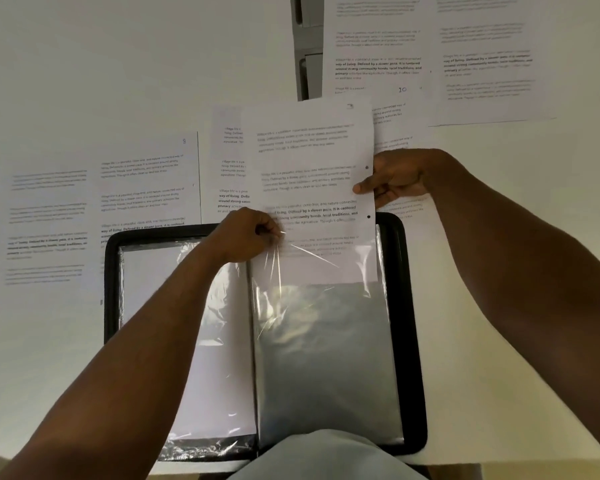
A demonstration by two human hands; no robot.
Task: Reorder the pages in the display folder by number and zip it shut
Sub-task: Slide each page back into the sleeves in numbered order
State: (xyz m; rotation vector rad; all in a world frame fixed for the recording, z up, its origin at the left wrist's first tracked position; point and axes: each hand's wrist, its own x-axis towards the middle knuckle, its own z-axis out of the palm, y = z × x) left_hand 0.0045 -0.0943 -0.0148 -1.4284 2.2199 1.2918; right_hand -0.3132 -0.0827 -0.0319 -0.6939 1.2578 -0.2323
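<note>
**Page Partly Seated in Right-Hand Sleeve**

Your right hand pinches the white printed page at its punched edge. Its long axis runs away from you, lower end inside the clear plastic sleeve of the open black-bordered display folder. Your left hand pinches the sleeve's top edge.

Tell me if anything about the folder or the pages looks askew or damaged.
The page going into the right-hand sleeve is only partly in. The left hand pinches the sleeve's top edge, where the plastic is creased; the right hand holds the page's side. Loose sheets overlap on the table. Nothing looks torn.
</note>
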